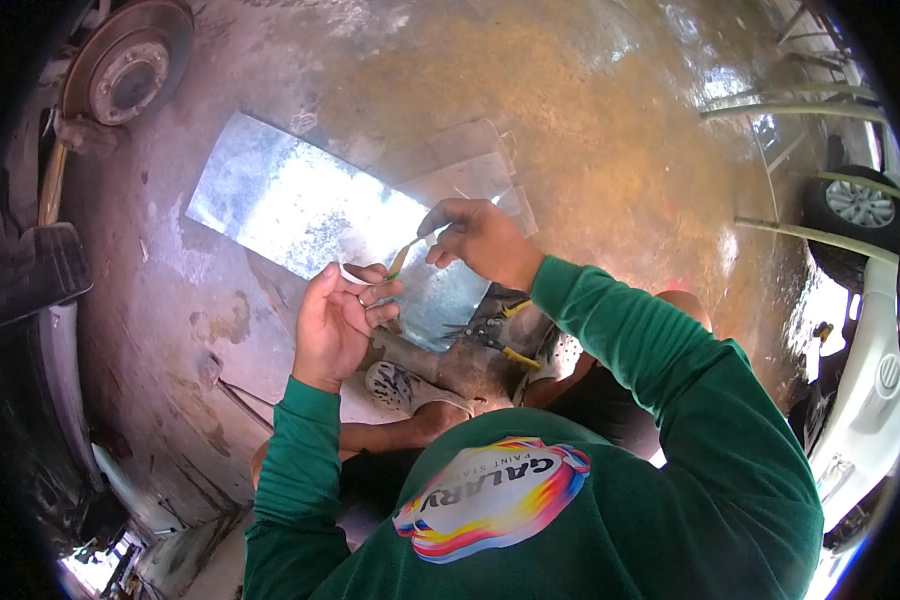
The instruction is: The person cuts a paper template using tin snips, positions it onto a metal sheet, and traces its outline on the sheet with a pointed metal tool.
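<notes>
A short, narrow yellow-green strip (400, 260) spans the gap between my two hands. My left hand (338, 325) is palm up, thumb and fingers closed around its lower end, where a white curved piece also shows. From the upper right, my right hand (482, 242) pinches the other end between thumb and fingertips. Exactly what the strip is I cannot make out. Beneath both hands lies a shiny metal sheet (280, 190) on the floor. Near my feet, at the sheet's lower edge, are cutting tools with yellow handles (519, 357), partly overlapping.
Flat grey pieces (470, 180) lie beside the sheet. My spotted clogs (395, 388) are close below. A brake disc (128, 82) is at upper left, a black car part (40, 275) at left. On the right are a wheel (858, 205), pale curved bars (810, 232) and a white car (870, 390).
</notes>
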